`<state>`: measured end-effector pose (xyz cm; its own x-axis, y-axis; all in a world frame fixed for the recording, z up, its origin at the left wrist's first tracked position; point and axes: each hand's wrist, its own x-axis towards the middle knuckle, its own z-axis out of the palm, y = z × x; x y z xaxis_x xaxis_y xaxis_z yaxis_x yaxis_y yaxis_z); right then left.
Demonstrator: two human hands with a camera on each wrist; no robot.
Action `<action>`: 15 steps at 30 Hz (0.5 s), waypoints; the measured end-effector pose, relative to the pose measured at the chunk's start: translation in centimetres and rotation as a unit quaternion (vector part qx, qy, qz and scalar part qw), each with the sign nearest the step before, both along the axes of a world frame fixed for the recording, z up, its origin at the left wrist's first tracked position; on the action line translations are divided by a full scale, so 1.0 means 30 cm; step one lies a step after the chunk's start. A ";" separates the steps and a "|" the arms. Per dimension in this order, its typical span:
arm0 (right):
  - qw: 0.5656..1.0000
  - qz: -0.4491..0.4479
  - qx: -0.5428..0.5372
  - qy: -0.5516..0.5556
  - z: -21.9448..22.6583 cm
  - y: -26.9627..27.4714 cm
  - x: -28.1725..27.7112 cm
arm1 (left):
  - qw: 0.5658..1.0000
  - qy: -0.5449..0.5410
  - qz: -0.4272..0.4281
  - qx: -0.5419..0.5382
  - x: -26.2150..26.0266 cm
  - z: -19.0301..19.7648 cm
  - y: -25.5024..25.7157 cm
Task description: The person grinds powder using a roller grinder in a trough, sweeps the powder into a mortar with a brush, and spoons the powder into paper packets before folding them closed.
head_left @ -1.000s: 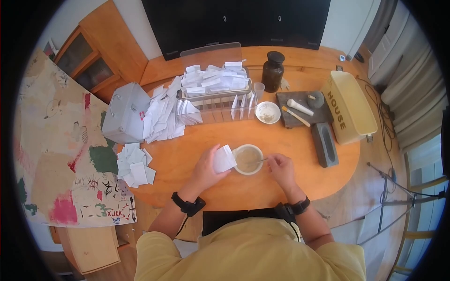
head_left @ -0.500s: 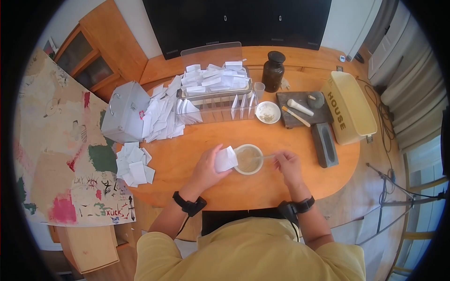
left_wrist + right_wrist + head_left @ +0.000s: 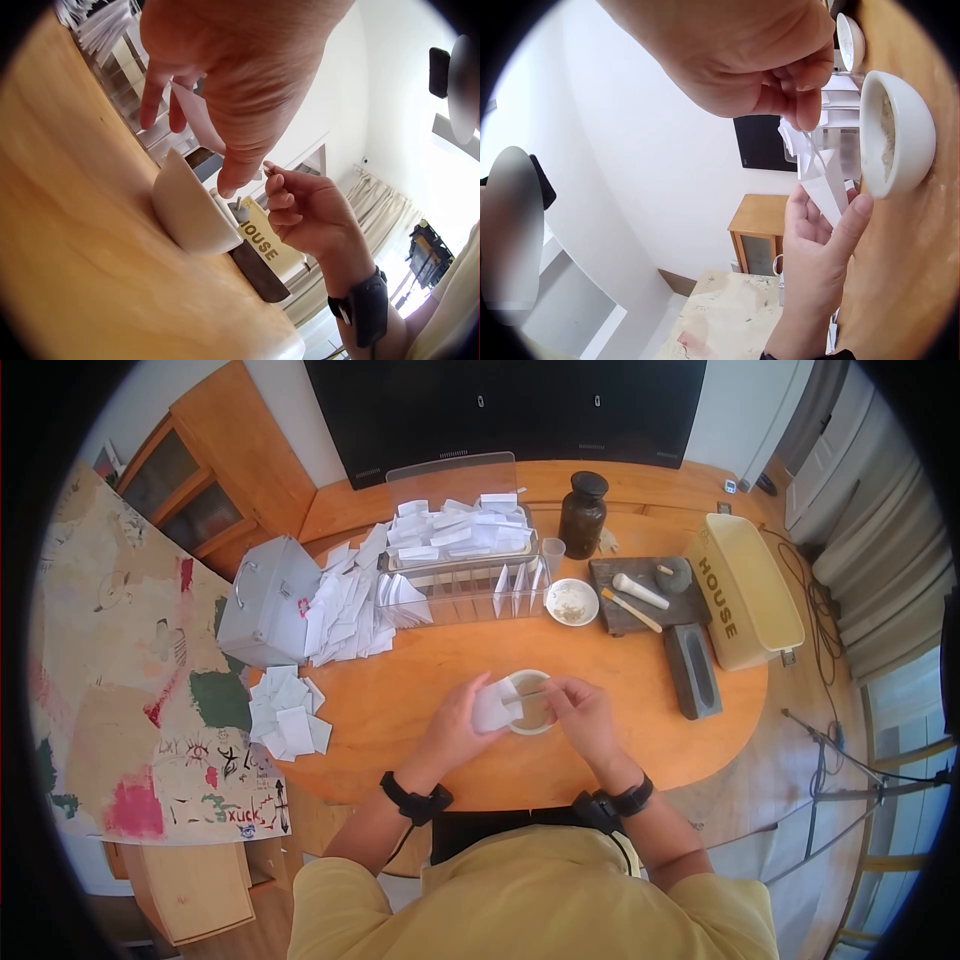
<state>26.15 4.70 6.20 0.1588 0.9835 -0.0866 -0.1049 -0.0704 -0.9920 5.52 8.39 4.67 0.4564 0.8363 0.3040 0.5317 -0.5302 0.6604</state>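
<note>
Utensil (image 3: 524,697) pinched in R hand (image 3: 585,722), axis approx sideways, tip twd packet (image 3: 491,708) gripped in L hand (image 3: 450,728).

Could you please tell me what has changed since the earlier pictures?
The right hand has moved left, bringing the thin utensil across the bowl to the mouth of the paper packet. The left hand has shifted slightly right with the packet. Neither grip let go; the bowl stayed put.

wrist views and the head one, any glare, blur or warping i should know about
Head: fisheye bend, black corners, table edge bowed; left wrist: steep tilt, washed-out glare at right, yellow bin lettering legible; right wrist: turned sideways, bright patch and blurred oval at far left, bowl fairly clear.
</note>
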 end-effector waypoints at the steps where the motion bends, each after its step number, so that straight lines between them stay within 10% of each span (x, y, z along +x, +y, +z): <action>1: 1.000 0.003 0.016 -0.025 0.007 -0.009 -0.014 | 1.000 -0.001 -0.001 -0.001 0.001 0.001 0.000; 15: 0.943 -0.057 0.127 -0.303 0.016 -0.013 0.137 | 0.997 -0.002 0.059 -0.057 -0.046 -0.006 0.017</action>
<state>30.27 4.30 6.66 0.2099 0.9337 0.2902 0.4935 0.1551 -0.8558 4.13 8.91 4.49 0.3515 0.9131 0.2066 0.5827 -0.3861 0.7151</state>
